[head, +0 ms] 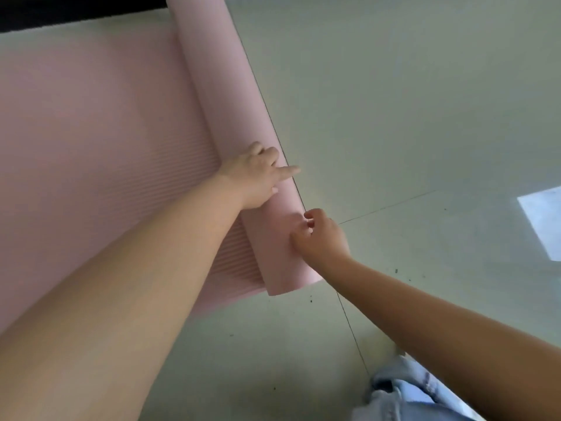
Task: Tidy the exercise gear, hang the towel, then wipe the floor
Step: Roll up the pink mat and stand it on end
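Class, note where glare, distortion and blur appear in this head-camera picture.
Head view: bright window glare on the glossy pale floor tiles at right; wide-angle bending of the rolled pink ribbed foam mat; soft focus on the near forearms.

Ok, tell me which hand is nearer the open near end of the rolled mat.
Right. The right hand pinches the pink mat roll close to that end; the left hand rests on the roll farther up.
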Demonstrator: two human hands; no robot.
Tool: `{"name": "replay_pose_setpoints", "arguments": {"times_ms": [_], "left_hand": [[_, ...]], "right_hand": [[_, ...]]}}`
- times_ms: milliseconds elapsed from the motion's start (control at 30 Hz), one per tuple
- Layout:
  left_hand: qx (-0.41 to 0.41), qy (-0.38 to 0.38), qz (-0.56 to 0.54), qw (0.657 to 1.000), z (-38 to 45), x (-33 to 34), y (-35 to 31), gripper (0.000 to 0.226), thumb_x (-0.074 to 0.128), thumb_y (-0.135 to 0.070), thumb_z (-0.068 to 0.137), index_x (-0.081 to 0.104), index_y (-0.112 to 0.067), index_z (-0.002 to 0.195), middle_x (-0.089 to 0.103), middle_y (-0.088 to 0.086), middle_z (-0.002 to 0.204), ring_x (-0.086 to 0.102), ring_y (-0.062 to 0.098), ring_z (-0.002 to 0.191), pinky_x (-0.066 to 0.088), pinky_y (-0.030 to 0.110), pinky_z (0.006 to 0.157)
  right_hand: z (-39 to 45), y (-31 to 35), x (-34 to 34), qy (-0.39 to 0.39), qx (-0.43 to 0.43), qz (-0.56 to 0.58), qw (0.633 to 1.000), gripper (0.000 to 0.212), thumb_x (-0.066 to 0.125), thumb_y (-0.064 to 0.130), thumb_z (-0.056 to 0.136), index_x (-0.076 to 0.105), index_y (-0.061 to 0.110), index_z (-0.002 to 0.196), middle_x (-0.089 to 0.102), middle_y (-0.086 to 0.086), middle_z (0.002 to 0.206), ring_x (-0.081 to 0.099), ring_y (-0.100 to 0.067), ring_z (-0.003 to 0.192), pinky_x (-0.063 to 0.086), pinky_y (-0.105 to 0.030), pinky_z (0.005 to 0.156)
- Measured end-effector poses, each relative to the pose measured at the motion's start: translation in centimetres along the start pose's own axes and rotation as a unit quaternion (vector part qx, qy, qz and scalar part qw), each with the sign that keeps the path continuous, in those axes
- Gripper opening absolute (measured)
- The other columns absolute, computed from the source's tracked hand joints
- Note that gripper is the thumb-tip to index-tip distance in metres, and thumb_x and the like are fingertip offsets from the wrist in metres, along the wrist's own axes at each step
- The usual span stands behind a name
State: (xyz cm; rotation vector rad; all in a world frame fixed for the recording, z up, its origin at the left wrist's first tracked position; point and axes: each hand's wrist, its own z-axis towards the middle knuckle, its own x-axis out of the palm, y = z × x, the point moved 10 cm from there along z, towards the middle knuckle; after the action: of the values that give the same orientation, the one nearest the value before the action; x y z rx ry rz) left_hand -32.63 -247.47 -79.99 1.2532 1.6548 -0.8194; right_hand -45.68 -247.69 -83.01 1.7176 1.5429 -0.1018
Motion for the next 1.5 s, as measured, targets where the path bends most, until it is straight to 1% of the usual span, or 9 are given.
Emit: {"name": "replay_pose_setpoints", "arguments": {"times_ms": [200,333,467,600,733,933,1200,1300,1500], "left_hand": [[0.030,-0.005,0.032,0.999,-2.7,-0.2,2.6,0.039,0.049,-0.032,0.095,0.045,-0.035,0.134,0.034,0.007,0.136,0.027,0.027,0.134,0.037,0.042,0.100],[0.113,-0.039,0.052,0.992,-4.6,0.0,2.6,0.039,0.055,-0.017,0.092,0.049,-0.019,0.130,0.032,-0.002,0.148,0.021,0.019,0.142,0.034,0.038,0.108],[0.116,-0.036,0.023,0.992,-6.3,0.9,4.6,0.042,0.048,-0.007,0.091,0.042,-0.016,0.131,0.043,0.002,0.139,0.039,0.023,0.132,0.039,0.038,0.100],[0.107,-0.018,0.014,0.994,-8.7,2.3,7.1,0.050,0.034,-0.006,0.094,0.036,-0.025,0.140,0.044,0.006,0.136,0.042,0.029,0.127,0.037,0.041,0.102],[0.093,0.005,0.040,0.995,-11.2,4.2,9.9,0.049,0.032,-0.006,0.094,0.040,-0.026,0.138,0.045,0.007,0.133,0.043,0.029,0.126,0.033,0.044,0.106],[0.117,-0.032,0.065,0.990,-13.1,5.2,11.0,0.038,0.036,-0.006,0.094,0.054,-0.017,0.126,0.011,0.001,0.157,0.007,0.022,0.147,0.021,0.043,0.116],[-0.019,0.011,-0.133,0.991,-14.3,8.1,12.0,0.056,0.043,-0.018,0.097,0.023,-0.022,0.149,-0.001,0.004,0.160,0.002,0.033,0.147,0.020,0.041,0.118],[-0.089,0.029,-0.289,0.953,-15.2,9.5,12.3,0.062,0.046,-0.023,0.097,0.015,-0.031,0.151,0.007,0.020,0.156,0.020,0.036,0.143,0.023,0.036,0.115],[-0.123,0.040,-0.563,0.816,-16.0,12.0,9.7,0.088,0.059,-0.029,0.091,-0.007,-0.034,0.150,0.023,0.001,0.157,0.030,0.019,0.142,0.026,0.027,0.112]], "right_hand": [[-2.2,1.2,1.9,-0.046,0.095,-0.048,0.993,0.016,0.045,0.024,0.085,0.043,0.012,0.076,0.038,-0.008,0.101,0.038,-0.025,0.092,0.035,-0.026,0.062],[-3.5,2.0,3.6,-0.086,0.142,-0.091,0.982,0.041,0.045,0.032,0.085,0.047,0.014,0.121,0.036,-0.011,0.126,0.032,-0.031,0.123,0.037,-0.041,0.101],[-5.2,2.5,6.7,-0.072,0.159,-0.045,0.984,0.056,0.058,0.035,0.082,0.031,0.020,0.128,0.048,-0.010,0.108,0.049,-0.031,0.101,0.045,-0.032,0.073],[-7.7,3.6,8.9,-0.095,0.183,-0.076,0.976,0.061,0.054,0.032,0.082,0.027,0.028,0.137,0.045,-0.011,0.127,0.044,-0.033,0.120,0.040,-0.044,0.100],[-8.7,4.8,10.6,-0.091,0.198,-0.085,0.972,0.046,0.045,0.024,0.090,0.038,0.008,0.132,0.043,-0.013,0.134,0.041,-0.033,0.125,0.037,-0.044,0.102],[-7.2,6.5,10.4,-0.113,0.145,-0.155,0.971,0.022,0.052,0.022,0.087,0.058,0.010,0.104,0.047,-0.009,0.109,0.043,-0.029,0.106,0.039,-0.034,0.085],[-7.4,4.3,11.7,0.076,0.004,-0.225,0.971,0.092,0.079,0.021,0.070,0.019,0.017,0.140,0.038,-0.008,0.135,0.046,-0.025,0.106,0.042,-0.031,0.083],[-8.1,2.8,11.8,0.077,-0.051,-0.224,0.970,0.111,0.083,0.024,0.067,0.007,0.026,0.148,0.023,0.001,0.151,0.036,-0.022,0.131,0.035,-0.030,0.101],[-8.2,2.9,12.5,-0.014,-0.097,-0.215,0.972,0.102,0.078,0.038,0.070,0.012,0.032,0.147,0.025,0.005,0.147,0.048,-0.021,0.119,0.042,-0.026,0.084]]}}
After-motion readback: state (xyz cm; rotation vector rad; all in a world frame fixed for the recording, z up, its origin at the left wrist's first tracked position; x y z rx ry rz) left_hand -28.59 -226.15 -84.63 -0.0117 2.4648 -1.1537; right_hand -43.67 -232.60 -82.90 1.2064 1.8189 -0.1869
